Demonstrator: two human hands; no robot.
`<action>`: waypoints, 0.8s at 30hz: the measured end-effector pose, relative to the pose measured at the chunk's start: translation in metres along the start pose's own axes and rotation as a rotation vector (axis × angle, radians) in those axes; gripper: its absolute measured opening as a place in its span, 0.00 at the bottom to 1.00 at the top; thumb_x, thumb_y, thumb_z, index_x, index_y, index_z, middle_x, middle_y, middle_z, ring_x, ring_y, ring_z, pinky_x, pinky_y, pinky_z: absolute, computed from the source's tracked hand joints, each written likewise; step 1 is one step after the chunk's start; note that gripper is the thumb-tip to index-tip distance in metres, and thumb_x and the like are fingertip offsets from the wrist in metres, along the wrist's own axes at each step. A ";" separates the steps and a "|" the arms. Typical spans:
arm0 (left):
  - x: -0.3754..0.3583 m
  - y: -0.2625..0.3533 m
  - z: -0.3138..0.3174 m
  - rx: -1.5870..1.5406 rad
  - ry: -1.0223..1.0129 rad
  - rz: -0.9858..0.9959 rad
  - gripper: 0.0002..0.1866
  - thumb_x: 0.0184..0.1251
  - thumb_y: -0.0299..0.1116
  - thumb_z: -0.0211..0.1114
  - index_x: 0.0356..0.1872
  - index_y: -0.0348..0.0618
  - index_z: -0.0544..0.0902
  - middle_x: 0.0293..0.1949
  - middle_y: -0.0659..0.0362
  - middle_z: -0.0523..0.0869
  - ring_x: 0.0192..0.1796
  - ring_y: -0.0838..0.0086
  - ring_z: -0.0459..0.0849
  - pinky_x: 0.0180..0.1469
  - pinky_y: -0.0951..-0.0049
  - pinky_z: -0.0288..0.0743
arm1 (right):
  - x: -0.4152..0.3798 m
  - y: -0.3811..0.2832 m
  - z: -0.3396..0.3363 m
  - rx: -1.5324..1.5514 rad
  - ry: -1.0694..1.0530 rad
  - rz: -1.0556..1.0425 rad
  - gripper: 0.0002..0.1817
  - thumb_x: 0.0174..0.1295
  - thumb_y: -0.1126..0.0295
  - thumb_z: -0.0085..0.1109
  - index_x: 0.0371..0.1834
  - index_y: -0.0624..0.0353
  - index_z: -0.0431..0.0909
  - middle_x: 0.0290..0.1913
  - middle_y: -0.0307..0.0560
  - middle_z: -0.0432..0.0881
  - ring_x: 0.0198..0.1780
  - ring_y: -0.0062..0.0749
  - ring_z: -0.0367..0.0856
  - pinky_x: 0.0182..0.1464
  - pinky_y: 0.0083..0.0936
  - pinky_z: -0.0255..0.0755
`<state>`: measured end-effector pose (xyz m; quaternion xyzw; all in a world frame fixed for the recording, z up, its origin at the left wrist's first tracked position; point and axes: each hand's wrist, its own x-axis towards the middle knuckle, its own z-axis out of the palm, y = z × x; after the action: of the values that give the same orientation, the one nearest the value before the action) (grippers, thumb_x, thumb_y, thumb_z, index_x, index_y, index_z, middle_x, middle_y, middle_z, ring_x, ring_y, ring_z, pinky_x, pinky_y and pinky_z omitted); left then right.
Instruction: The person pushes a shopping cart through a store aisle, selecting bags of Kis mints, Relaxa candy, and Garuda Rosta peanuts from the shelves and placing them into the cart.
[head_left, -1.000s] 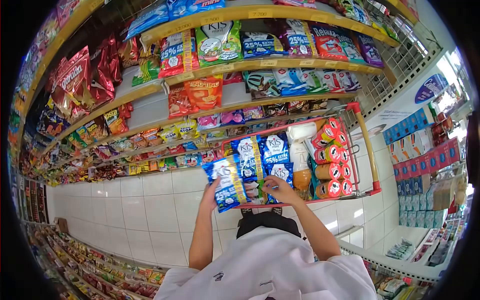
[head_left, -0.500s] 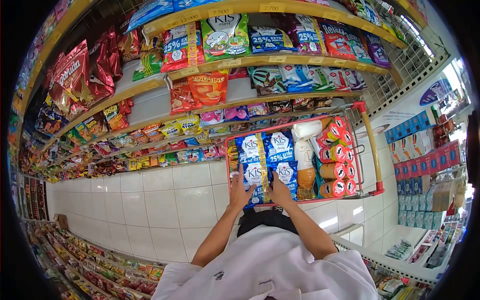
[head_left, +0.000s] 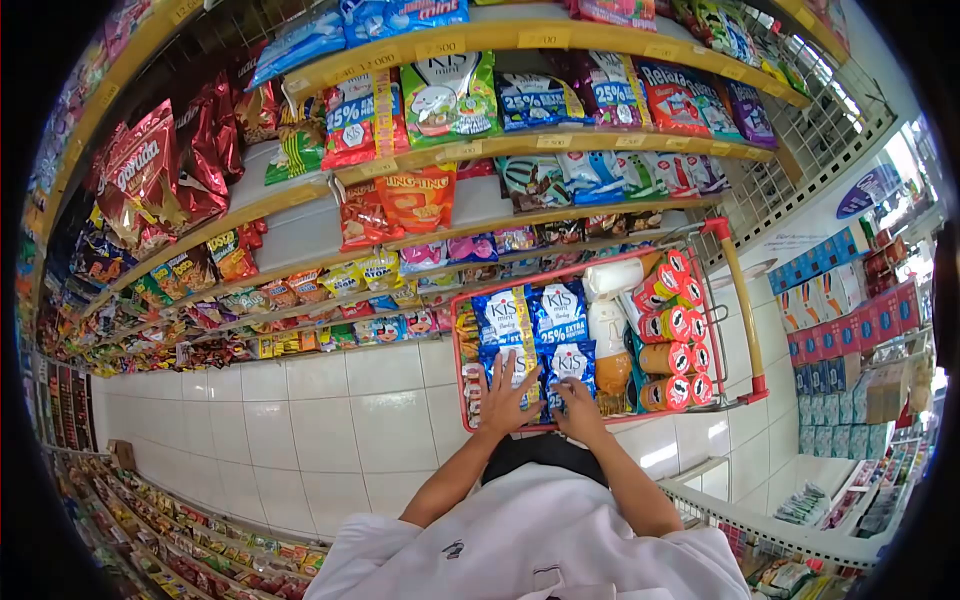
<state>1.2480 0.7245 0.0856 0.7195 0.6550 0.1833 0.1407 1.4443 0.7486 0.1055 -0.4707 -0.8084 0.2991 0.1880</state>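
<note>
Several blue bags of Kis mints lie in a red-rimmed shopping cart (head_left: 463,400) in front of me. My left hand (head_left: 507,402) rests with spread fingers on the near left bag of mints (head_left: 517,362), covering much of its front. Bent fingers of my right hand (head_left: 577,408) are at the lower edge of the near right bag of mints (head_left: 571,362). Behind these, a far left bag (head_left: 500,312) and a far right bag (head_left: 560,308) lie face up, their fronts uncovered.
Red-lidded snack cans (head_left: 676,358), an amber bottle (head_left: 610,365) and a white roll-shaped pack (head_left: 612,278) fill the cart's right side. Its yellow handle (head_left: 745,310) is at the right. Candy shelves (head_left: 560,140) rise close beyond the cart. White floor tiles (head_left: 320,415) extend left.
My left hand has shifted onto the front of the near left bag and spread its fingers. My right hand has moved from that bag's side to the near right bag's lower edge.
</note>
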 end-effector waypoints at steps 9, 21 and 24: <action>0.003 0.006 0.009 0.153 -0.042 0.050 0.43 0.57 0.65 0.60 0.74 0.63 0.63 0.76 0.42 0.50 0.77 0.44 0.46 0.71 0.33 0.34 | 0.003 0.022 -0.009 0.185 -0.025 0.099 0.15 0.55 0.73 0.63 0.47 0.60 0.82 0.50 0.54 0.82 0.54 0.49 0.79 0.57 0.37 0.72; 0.001 0.010 0.006 0.070 -0.022 0.045 0.47 0.55 0.64 0.63 0.75 0.58 0.59 0.76 0.45 0.51 0.77 0.47 0.48 0.72 0.35 0.35 | -0.019 0.036 -0.012 0.297 0.037 0.233 0.07 0.59 0.73 0.64 0.40 0.61 0.85 0.35 0.51 0.86 0.34 0.36 0.85 0.39 0.27 0.77; 0.000 0.010 0.005 0.040 -0.040 0.063 0.47 0.56 0.63 0.63 0.75 0.58 0.59 0.76 0.43 0.50 0.78 0.45 0.46 0.72 0.34 0.33 | -0.021 0.036 -0.015 0.267 -0.008 0.265 0.09 0.60 0.70 0.63 0.41 0.61 0.85 0.34 0.51 0.86 0.34 0.35 0.85 0.39 0.28 0.77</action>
<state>1.2589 0.7237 0.0860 0.7458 0.6328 0.1601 0.1334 1.4863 0.7487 0.0922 -0.5429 -0.6931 0.4278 0.2047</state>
